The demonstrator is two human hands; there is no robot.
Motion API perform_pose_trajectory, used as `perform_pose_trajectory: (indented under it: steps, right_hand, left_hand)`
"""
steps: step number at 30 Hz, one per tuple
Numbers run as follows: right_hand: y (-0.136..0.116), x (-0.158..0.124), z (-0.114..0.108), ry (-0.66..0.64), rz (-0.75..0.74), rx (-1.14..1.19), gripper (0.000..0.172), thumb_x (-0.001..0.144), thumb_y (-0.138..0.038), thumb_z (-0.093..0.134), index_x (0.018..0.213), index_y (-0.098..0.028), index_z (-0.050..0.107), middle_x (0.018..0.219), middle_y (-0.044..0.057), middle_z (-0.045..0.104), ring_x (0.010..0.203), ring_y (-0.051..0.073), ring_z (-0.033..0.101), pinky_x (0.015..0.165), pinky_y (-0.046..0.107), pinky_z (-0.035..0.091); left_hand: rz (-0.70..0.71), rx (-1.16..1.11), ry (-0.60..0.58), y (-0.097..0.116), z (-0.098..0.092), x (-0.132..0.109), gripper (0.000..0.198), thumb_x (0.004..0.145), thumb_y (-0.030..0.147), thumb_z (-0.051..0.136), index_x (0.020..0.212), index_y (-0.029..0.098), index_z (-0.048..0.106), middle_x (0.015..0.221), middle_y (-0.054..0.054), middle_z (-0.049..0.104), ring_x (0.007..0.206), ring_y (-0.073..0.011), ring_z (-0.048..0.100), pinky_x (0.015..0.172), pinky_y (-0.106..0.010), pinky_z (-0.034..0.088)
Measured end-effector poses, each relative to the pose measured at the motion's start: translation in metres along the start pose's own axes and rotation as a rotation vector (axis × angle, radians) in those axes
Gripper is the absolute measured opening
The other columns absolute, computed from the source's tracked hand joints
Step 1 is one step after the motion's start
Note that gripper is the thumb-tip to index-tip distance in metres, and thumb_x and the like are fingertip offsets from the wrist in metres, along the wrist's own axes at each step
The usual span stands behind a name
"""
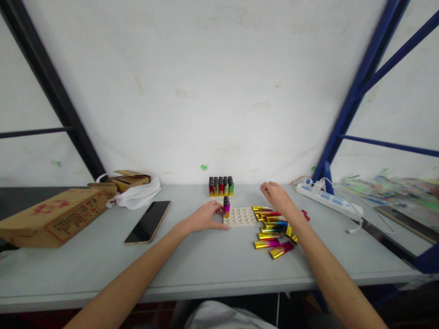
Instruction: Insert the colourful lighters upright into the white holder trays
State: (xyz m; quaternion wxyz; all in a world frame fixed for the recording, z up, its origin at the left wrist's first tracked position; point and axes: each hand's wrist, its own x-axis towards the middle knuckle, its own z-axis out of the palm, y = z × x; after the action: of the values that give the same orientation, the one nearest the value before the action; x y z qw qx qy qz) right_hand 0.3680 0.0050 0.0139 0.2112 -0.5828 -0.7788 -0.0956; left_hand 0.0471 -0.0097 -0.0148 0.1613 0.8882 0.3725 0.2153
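My left hand [206, 216] is at the left end of a white tray [243, 224] with rows of round holes. Its thumb lies along the front corner and its fingers bend round the far side, gripping that end. A pink, purple and gold lighter [227, 208] with a black top stands upright in the tray beside those fingers. My right hand [278, 197] is raised above and behind a pile of shiny gold, pink and blue sleeves [269, 244], its fingers curled together. Whatever those fingers hold, if anything, is hidden. Behind the tray stands a block of upright coloured lighters [221, 186].
To the left lie a phone [148, 222], a white plastic bag [137, 195] and cardboard boxes [58, 214]. A white power strip [329, 199] with cables lies at the right, by a blue metal post [353, 96]. The white wall [219, 91] closes off the back.
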Motion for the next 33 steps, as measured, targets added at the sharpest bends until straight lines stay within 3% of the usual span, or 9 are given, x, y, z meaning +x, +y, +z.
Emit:
perform_pose_trajectory:
  steps: [4,7,11,15,23,26,29,33]
  right_hand:
    - [0.061,-0.012,-0.009,-0.11,0.396,-0.158,0.029,0.1,-0.03,0.055,0.106,-0.009,0.074,0.101,0.02,0.075,0.097,0.027,0.07,0.084,0.032,0.047]
    - [0.082,-0.022,-0.013,-0.188,0.5,-0.157,0.036,0.093,-0.044,0.066,0.103,-0.01,0.076,0.097,0.019,0.077,0.093,0.029,0.072,0.078,0.033,0.048]
    - [0.08,-0.024,-0.011,-0.29,0.432,-0.096,0.038,0.082,-0.049,0.075,0.094,-0.013,0.079,0.094,0.016,0.078,0.084,0.026,0.073,0.07,0.03,0.048]
    - [0.065,-0.018,-0.006,-0.332,0.382,-0.05,0.033,0.082,-0.045,0.075,0.091,-0.014,0.081,0.089,0.015,0.079,0.082,0.025,0.074,0.066,0.029,0.046]
    - [0.048,-0.01,-0.003,-0.259,0.297,-0.081,0.025,0.093,-0.032,0.064,0.089,-0.013,0.08,0.091,0.017,0.079,0.086,0.026,0.073,0.07,0.029,0.044]
    - [0.042,-0.009,-0.002,-0.171,0.263,-0.047,0.025,0.096,-0.03,0.059,0.09,-0.012,0.074,0.093,0.019,0.077,0.088,0.027,0.072,0.072,0.03,0.044]
    - [0.031,-0.008,-0.002,-0.064,0.206,0.203,0.018,0.098,-0.028,0.053,0.099,-0.014,0.064,0.093,0.016,0.077,0.086,0.024,0.07,0.074,0.031,0.045]
    - [0.007,-0.007,-0.001,-0.026,0.025,0.849,0.026,0.098,-0.045,0.052,0.108,-0.021,0.052,0.081,0.002,0.069,0.078,0.019,0.066,0.075,0.031,0.05]
  left_hand:
    - [-0.011,0.002,-0.011,0.0,0.0,0.0,0.065,0.067,0.067,0.082,0.105,0.016,0.071,0.099,-0.008,0.069,0.089,-0.0275,0.063,0.082,-0.035,0.049]
    - [-0.01,0.003,-0.014,0.0,0.0,0.0,0.065,0.067,0.066,0.083,0.105,0.016,0.071,0.099,-0.009,0.069,0.09,-0.028,0.063,0.082,-0.035,0.049]
    - [-0.012,-0.006,0.0,0.001,0.0,0.0,0.065,0.066,0.067,0.082,0.105,0.016,0.072,0.098,-0.008,0.07,0.089,-0.0284,0.064,0.081,-0.035,0.049]
    - [-0.014,0.003,-0.014,0.001,0.0,0.0,0.066,0.066,0.067,0.082,0.107,0.016,0.071,0.1,-0.009,0.07,0.09,-0.0284,0.064,0.081,-0.034,0.049]
    - [-0.011,0.005,-0.012,0.002,-0.001,-0.001,0.067,0.067,0.068,0.081,0.108,0.015,0.07,0.101,-0.009,0.069,0.09,-0.0279,0.064,0.082,-0.034,0.049]
    - [-0.017,0.007,-0.016,0.001,0.0,-0.001,0.068,0.067,0.068,0.081,0.108,0.015,0.07,0.102,-0.009,0.069,0.091,-0.0275,0.063,0.083,-0.034,0.049]
    - [-0.018,0.007,-0.024,0.0,0.0,0.0,0.067,0.067,0.068,0.081,0.107,0.015,0.07,0.101,-0.008,0.069,0.09,-0.0273,0.063,0.082,-0.034,0.048]
    - [-0.017,0.005,-0.018,-0.001,0.0,0.0,0.067,0.067,0.068,0.082,0.106,0.015,0.07,0.1,-0.008,0.069,0.09,-0.0277,0.063,0.081,-0.034,0.048]
